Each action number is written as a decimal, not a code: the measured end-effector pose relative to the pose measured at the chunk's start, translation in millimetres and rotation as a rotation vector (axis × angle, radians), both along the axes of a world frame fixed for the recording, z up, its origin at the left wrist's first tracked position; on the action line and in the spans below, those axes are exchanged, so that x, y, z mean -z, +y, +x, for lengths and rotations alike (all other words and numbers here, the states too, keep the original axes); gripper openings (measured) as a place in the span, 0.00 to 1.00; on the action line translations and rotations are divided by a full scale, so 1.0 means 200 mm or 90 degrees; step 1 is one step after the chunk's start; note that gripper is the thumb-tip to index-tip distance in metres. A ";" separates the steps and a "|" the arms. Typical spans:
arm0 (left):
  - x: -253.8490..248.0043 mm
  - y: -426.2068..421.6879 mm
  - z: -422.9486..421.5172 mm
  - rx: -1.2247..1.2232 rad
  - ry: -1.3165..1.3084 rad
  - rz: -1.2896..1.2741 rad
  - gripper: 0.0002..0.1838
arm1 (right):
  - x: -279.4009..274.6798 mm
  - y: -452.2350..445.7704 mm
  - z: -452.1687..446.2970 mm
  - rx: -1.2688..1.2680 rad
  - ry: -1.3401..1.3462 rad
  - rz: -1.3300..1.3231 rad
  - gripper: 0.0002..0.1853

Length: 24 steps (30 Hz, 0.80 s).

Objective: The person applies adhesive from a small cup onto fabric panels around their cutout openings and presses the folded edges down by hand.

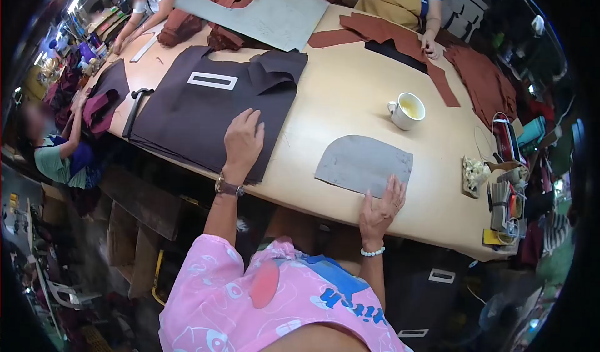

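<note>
My left hand (244,140), with a watch at the wrist, lies on the near right part of a stack of dark cloth (181,117), fingers stretched forward. On the stack sits a white rectangular frame (212,80). My right hand (382,209), a beaded bracelet at its wrist, rests with spread fingers at the lower right edge of a grey piece with a rounded top (362,164). Neither hand grips anything. Beyond the grey piece stands a white cup (407,111) with yellowish contents.
A black hammer-like tool (134,111) lies left of the stack. Rust-coloured cloth (481,80) and a box of small tools (503,202) line the right side. A large grey sheet (262,14) lies at the back. Co-workers are across the table and at the left.
</note>
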<state>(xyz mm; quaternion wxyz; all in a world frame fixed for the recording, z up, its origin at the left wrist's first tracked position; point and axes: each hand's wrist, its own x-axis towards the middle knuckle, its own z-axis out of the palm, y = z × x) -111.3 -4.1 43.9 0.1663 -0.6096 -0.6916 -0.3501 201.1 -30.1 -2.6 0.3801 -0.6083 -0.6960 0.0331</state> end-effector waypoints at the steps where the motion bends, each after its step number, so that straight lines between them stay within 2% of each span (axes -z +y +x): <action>1: 0.01 0.01 0.00 0.003 -0.006 -0.039 0.17 | 0.00 0.00 0.00 0.000 -0.009 -0.002 0.34; 4: 0.03 0.04 0.04 0.020 -0.039 -0.147 0.23 | -0.02 0.00 -0.02 0.012 -0.007 -0.026 0.32; 8: 0.15 0.06 0.08 0.005 0.031 -0.125 0.20 | -0.02 0.01 -0.01 0.012 -0.030 -0.050 0.32; 11: 0.15 0.07 0.05 0.012 -0.096 -0.090 0.17 | -0.04 0.01 -0.03 0.008 -0.043 -0.049 0.31; 14: 0.12 0.07 0.00 0.032 -0.246 -0.124 0.13 | -0.05 0.01 -0.03 0.011 -0.048 -0.040 0.31; 17: 0.14 0.07 -0.05 0.068 -0.329 -0.107 0.12 | -0.05 0.01 -0.03 0.010 -0.046 -0.054 0.31; 20: 0.21 0.09 -0.10 0.078 -0.552 -0.082 0.12 | -0.04 0.00 -0.03 0.013 -0.041 -0.071 0.32; 24: 0.14 0.08 -0.12 0.065 -0.652 -0.070 0.12 | -0.03 0.00 -0.03 0.026 -0.042 -0.075 0.32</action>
